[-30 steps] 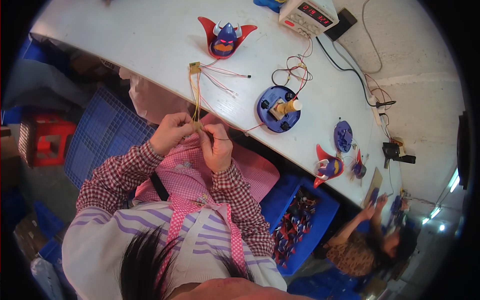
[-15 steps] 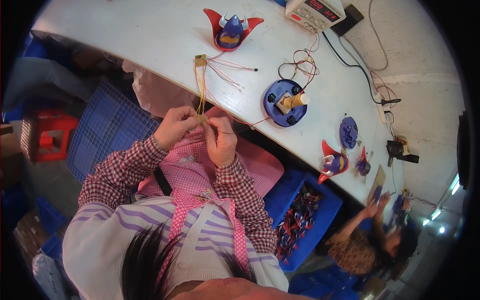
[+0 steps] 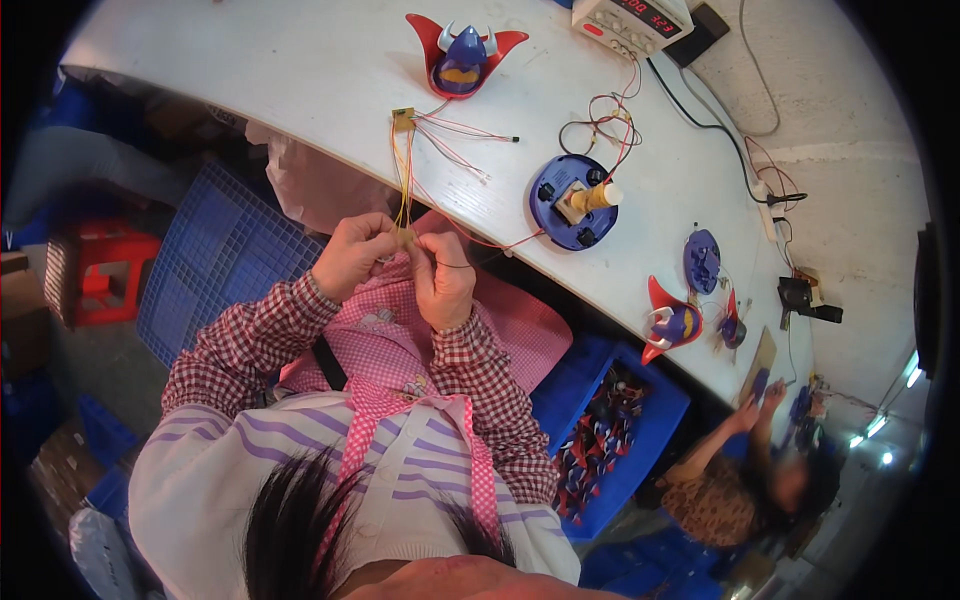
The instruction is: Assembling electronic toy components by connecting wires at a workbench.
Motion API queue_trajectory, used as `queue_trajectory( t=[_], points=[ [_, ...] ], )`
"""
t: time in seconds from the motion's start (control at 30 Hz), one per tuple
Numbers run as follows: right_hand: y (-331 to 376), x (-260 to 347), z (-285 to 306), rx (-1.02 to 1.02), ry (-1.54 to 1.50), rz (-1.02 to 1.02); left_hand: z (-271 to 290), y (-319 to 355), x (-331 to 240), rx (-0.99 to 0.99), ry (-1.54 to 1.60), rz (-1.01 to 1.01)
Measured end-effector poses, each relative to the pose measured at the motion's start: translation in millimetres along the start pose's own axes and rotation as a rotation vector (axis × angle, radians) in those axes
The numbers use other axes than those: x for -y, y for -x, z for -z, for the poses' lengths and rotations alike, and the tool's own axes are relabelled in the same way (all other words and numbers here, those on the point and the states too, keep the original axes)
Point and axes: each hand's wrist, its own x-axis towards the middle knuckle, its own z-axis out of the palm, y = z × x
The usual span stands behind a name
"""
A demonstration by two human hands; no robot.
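Observation:
My left hand (image 3: 352, 255) and my right hand (image 3: 443, 282) meet just off the table's front edge, fingers closed in a pinch. Between their fingertips is a small tan circuit board (image 3: 404, 238), partly covered by the fingers. Yellow wires (image 3: 407, 182) run up from it to another small circuit board (image 3: 403, 119) lying on the table. Red and dark wires with small ends fan out from that board to the right. A dark wire passes by my right fingers. Behind the boards sits a purple toy head (image 3: 463, 62) with silver horns and a red collar.
On the white table (image 3: 300, 75) a round purple base (image 3: 575, 203) with a yellowish post is wired to a power supply (image 3: 632, 22). Another toy head (image 3: 673, 322) lies to the right. Below stands a blue bin (image 3: 650, 470) of toy parts. A co-worker (image 3: 715, 490) sits beyond.

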Motion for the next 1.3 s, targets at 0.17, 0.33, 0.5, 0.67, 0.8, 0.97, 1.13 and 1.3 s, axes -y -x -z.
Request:
queue_trajectory(
  t=[0.17, 0.33, 0.5, 0.67, 0.8, 0.97, 1.13, 1.3],
  points=[
    [0.8, -2.4, 1.6, 0.011, 0.003, -0.007, 3.0, -0.2, 8.6, -0.021, -0.089, -0.082],
    [4.6, -12.3, 18.0, -0.006, 0.013, -0.114, -12.6, 0.6, 1.7, -0.155, -0.538, -0.621],
    [4.1, 8.9, 94.0, 0.693, -0.033, -0.337, -48.3, -16.4, -52.8, 0.09, -0.897, -1.038],
    [-59.7, 54.9, 158.3, -0.186, -0.028, -0.301, -108.3, -85.9, -45.1, 0.148, -1.082, -1.197],
    [-85.0, 19.1, 148.1, -0.096, 0.276, -0.217, -131.3, -119.6, -36.2, 0.122, -1.198, -1.212],
    [-94.2, -5.8, 145.8, -0.066, 0.448, -0.109, -136.1, -116.8, -37.2, 0.164, -1.216, -0.987],
    [-87.9, 8.5, 139.6, -0.134, 0.52, 0.183, -131.3, -126.8, -31.3, 0.145, -1.2, -1.039],
    [-113.9, 6.8, 192.9, -0.375, 0.474, -0.042, -128.0, -105.5, -46.2, 0.101, -1.117, -1.179]
  ],
)
